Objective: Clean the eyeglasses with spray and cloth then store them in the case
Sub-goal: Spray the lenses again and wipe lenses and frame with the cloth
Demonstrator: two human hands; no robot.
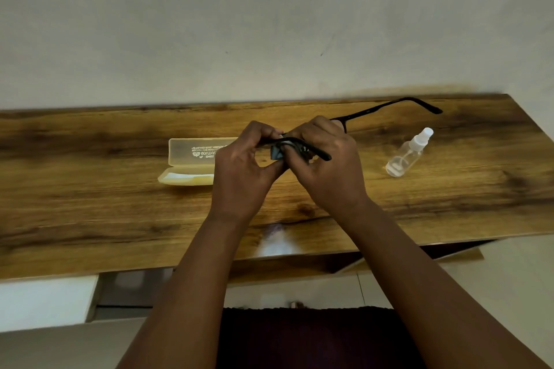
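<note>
Black-framed eyeglasses [386, 105] are held above the middle of the wooden table [90, 204], one temple arm sticking out to the far right. My right hand [326, 165] grips the frame. My left hand [239, 171] pinches a small dark grey cloth [275, 153] against a lens. Most of the lenses are hidden by my fingers. The pale yellow translucent case [189, 159] lies open on the table just left of my left hand. A clear spray bottle [409, 153] with a white nozzle lies on its side to the right.
A plain grey wall [269, 24] rises behind the table's far edge. The table's right end [527, 129] slants away near the bottle. White drawers [45, 302] and a dark garment [299, 338] sit below the near edge.
</note>
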